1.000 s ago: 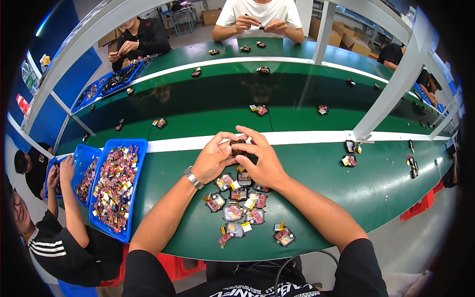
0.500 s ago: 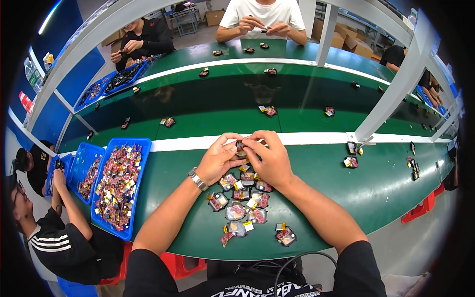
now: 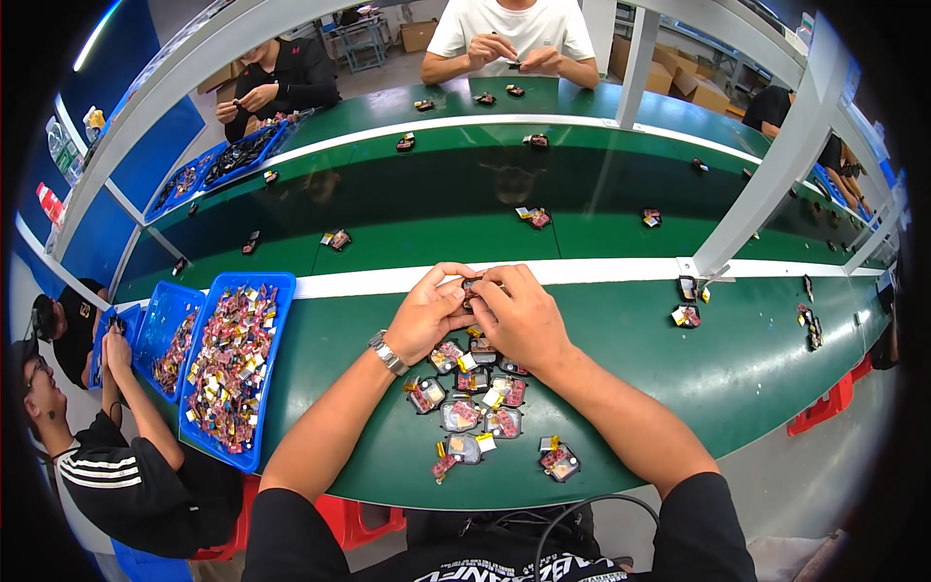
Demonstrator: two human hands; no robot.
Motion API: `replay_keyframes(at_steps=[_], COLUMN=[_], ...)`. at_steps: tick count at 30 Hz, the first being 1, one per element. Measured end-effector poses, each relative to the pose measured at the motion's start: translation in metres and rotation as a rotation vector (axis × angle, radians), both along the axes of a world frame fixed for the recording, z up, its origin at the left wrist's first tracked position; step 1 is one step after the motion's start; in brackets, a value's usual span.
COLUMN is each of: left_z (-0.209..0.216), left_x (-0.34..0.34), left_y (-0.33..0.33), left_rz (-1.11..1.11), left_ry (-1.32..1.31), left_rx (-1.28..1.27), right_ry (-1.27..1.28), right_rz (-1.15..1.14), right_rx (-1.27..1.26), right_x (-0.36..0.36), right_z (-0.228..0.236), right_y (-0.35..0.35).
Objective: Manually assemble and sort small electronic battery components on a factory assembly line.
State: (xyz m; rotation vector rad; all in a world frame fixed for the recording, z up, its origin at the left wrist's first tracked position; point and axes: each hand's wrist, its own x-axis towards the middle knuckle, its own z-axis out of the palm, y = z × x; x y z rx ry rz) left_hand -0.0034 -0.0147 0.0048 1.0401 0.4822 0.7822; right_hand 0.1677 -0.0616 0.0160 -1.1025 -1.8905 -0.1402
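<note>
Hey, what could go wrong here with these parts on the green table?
The small dark casing held between the left hand and right hand might slip onto the black-rimmed grey casings nearby. The reddish circuit boards heaped in the blue rectangular plastic tray could spill if bumped.

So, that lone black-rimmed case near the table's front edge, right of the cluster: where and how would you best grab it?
Probably best to pinch the lone case across opposite edges of its black rim, coming from the right, the side away from the grouped cases. I'd avoid its upper left, where a yellow-edged piece sticks out.
</note>
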Motion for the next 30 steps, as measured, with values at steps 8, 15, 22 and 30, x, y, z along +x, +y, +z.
replay_keyframes(at_steps=[8,15,22,30], left_z=[0.000,0.001,0.004,0.022], left_x=[0.002,0.006,-0.003,0.015], left_y=[-0.002,-0.003,0.005,0.042], left_rz=[0.006,0.051,0.263,0.322], left_ry=[0.035,0.112,0.125,0.439], left_rx=[0.017,0.047,0.093,0.216], right_ry=[-0.032,-0.077,0.111,0.052], right_rz=[-0.057,-0.044,-0.077,-0.580], right_rx=[0.001,0.025,-0.009,-0.404], right_x=[0.000,0.003,0.043,0.122], right_z=[-0.001,-0.005,0.000,-0.028], right_y=[-0.001,0.002,0.035,0.100])
